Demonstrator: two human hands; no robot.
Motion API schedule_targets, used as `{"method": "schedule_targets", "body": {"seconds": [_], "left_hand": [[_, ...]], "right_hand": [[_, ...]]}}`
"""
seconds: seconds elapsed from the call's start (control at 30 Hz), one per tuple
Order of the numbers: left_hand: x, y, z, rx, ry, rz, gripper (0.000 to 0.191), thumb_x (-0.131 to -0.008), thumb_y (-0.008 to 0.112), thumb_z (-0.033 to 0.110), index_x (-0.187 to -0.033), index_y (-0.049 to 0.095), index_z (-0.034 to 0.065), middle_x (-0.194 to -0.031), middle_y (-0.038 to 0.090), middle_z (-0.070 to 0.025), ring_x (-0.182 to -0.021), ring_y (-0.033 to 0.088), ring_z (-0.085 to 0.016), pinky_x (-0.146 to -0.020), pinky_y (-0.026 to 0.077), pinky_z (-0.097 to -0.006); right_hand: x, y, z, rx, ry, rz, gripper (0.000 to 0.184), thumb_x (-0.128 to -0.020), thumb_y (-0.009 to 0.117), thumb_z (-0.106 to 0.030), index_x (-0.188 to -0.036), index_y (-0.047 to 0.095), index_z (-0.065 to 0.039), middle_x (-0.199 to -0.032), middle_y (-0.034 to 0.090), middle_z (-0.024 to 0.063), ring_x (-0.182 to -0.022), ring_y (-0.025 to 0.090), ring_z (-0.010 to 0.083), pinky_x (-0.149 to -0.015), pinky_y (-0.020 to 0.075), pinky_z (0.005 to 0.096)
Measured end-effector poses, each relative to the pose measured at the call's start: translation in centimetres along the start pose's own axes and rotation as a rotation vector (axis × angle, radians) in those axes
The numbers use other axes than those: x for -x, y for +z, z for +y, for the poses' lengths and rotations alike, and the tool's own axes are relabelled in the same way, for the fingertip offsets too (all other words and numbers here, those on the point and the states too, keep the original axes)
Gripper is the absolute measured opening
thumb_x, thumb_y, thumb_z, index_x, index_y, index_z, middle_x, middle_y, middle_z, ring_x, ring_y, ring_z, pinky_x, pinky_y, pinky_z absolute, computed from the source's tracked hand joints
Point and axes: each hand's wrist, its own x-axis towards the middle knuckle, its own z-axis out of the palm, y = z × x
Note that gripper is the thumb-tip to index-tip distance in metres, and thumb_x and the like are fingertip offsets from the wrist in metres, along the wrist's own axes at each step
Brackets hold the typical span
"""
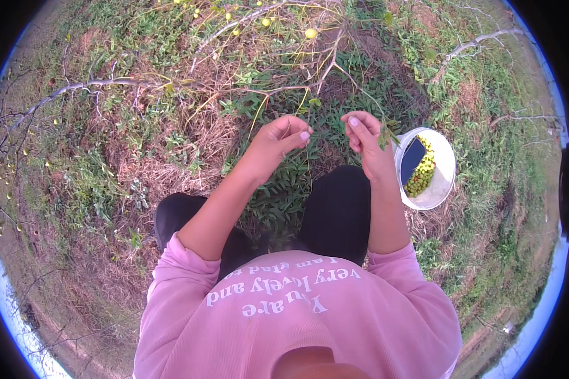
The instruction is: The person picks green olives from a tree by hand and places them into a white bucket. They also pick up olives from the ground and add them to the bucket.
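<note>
My left hand (284,137) is raised in front of me with thumb and forefinger pinched around a thin twig. A short way to its right, my right hand (364,135) has its fingers curled in; whether anything small lies between them cannot be told. A leafy sprig (388,135) hangs by the right wrist. Just beyond both hands a bare branch (284,88) runs across, with thin yellow-green stems. Round yellow-green fruits (311,33) hang on the twigs farther out.
A white bucket (443,177) at the right holds many small green and yellow fruits (419,182) and a dark phone (413,161). Thorny-looking branches (57,94) reach in from the left, another (474,41) from the upper right. Grass and low weeds cover the ground.
</note>
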Motion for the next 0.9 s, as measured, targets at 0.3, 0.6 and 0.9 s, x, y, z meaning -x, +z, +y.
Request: {"method": "schedule_targets", "body": {"seconds": [0.3,0.6,0.9], "left_hand": [[0.0,1.0,-0.5,0.020,0.034,-0.021,0.008,-0.089,0.062,0.013,-0.094,0.059,0.0063,-0.085,0.059,0.0016,-0.083,0.053,-0.008,-0.080,0.043,-0.0248],[-0.3,0.9,-1.0,-0.021,-0.010,-0.003,0.026,-0.087,0.062,0.011,-0.112,0.058,0.0043,-0.108,0.062,-0.0049,-0.102,0.057,-0.014,-0.095,0.041,-0.0297],[-2.2,-3.7,2.8,-0.022,0.325,0.299,0.024,-0.093,0.057,0.021,-0.112,0.060,0.0061,-0.098,0.063,-0.0005,-0.082,0.054,-0.008,-0.075,0.043,-0.0229]], "right_hand": [[-0.7,4.3,-0.7,0.149,-0.058,-0.136,0.016,-0.088,0.065,-0.016,-0.095,0.063,-0.002,-0.081,0.058,-0.0037,-0.069,0.046,0.0024,-0.061,0.0365,0.0195],[-0.5,3.3,-0.3,0.190,-0.109,-0.155,0.012,-0.087,0.065,-0.014,-0.090,0.059,-0.004,-0.080,0.055,-0.0054,-0.072,0.047,0.0040,-0.065,0.0377,0.0207],[-0.8,0.3,0.2,0.518,-0.207,-0.070,0.011,-0.085,0.064,-0.012,-0.084,0.057,-0.003,-0.071,0.052,-0.0040,-0.065,0.044,0.0044,-0.060,0.0375,0.0219]]}}
